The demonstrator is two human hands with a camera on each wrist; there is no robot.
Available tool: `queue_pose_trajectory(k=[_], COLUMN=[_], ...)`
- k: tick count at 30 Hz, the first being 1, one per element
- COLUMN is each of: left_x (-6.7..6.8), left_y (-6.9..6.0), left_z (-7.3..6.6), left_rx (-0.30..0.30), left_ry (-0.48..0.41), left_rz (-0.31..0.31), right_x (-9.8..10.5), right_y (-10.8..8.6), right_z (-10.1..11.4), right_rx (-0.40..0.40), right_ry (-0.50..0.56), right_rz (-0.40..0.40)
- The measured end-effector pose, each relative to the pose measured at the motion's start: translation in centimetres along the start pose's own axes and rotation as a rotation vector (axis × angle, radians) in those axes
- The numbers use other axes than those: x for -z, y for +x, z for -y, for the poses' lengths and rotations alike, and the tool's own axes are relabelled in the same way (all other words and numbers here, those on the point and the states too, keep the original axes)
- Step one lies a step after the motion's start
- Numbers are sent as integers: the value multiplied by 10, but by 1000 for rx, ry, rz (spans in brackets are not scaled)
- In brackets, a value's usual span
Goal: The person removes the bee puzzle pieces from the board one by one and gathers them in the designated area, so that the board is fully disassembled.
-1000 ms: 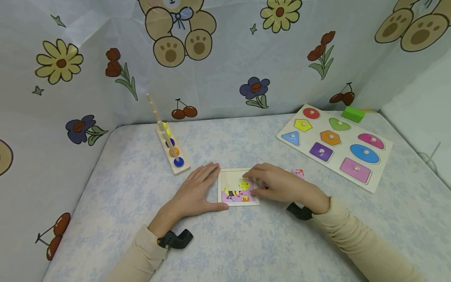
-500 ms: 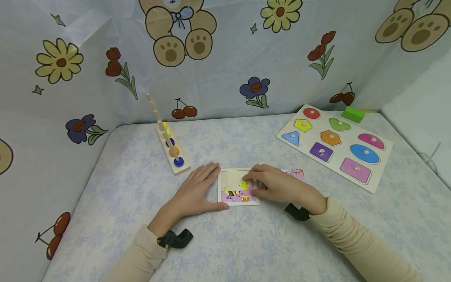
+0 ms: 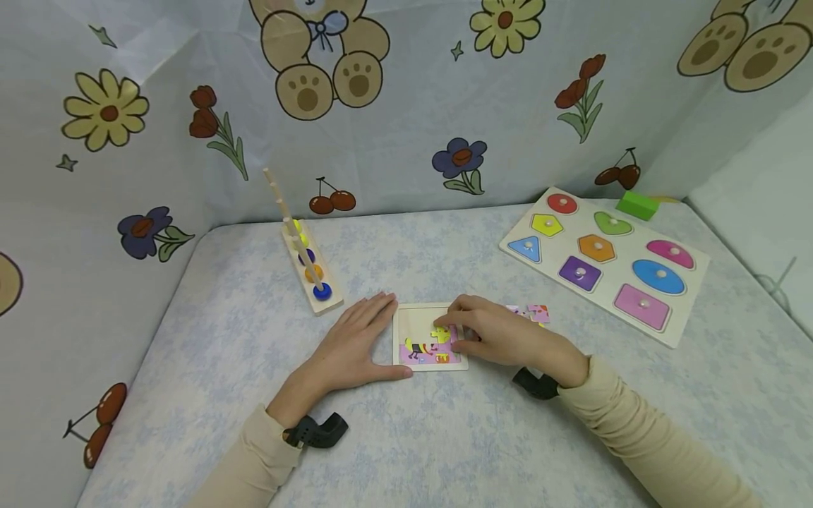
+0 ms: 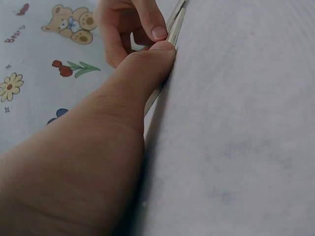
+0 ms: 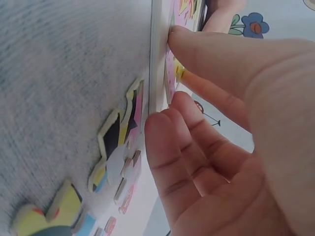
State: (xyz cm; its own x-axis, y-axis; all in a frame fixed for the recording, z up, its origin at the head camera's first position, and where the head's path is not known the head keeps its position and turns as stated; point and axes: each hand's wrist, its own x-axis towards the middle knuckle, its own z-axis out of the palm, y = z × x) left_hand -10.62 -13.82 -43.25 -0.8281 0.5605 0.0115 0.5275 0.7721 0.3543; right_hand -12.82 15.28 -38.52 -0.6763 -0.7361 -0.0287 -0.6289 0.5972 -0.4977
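A small square wooden puzzle tray (image 3: 416,312) lies mid-table, with pink and yellow jigsaw pieces filling its lower part and bare wood showing above. My left hand (image 3: 356,349) rests flat at its left side, fingers spread, the thumb along the near corner. Over the tray's right side, my right hand (image 3: 502,331) pinches a pink-and-yellow puzzle piece (image 3: 441,334) between thumb and index finger, low against the other pieces. The right wrist view shows the thumb on its pink edge, with the other fingers loosely curled by the tray rim (image 5: 158,59).
Loose puzzle pieces (image 3: 538,312) lie right of the tray, partly behind my right hand. A wooden bead stacker (image 3: 327,305) with a tall upright stands at back left. A knobbed shape board (image 3: 610,275) and a green block (image 3: 637,205) sit at back right.
My right hand has shifted slightly left over the tray, uncovering more loose pieces behind it. The yellow part of the pinched piece has turned or shifted a little. My left hand stays put.
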Motion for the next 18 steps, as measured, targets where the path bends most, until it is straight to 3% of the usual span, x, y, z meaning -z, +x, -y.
queue_pose_trajectory(k=[18], left_x=[1], left_y=[0], left_z=[0], left_rx=[3], left_ry=[-2], left_rz=[5], right_x=[1], right_y=[0], right_z=[1], right_rx=[14], right_ry=[-20], right_rz=[-8])
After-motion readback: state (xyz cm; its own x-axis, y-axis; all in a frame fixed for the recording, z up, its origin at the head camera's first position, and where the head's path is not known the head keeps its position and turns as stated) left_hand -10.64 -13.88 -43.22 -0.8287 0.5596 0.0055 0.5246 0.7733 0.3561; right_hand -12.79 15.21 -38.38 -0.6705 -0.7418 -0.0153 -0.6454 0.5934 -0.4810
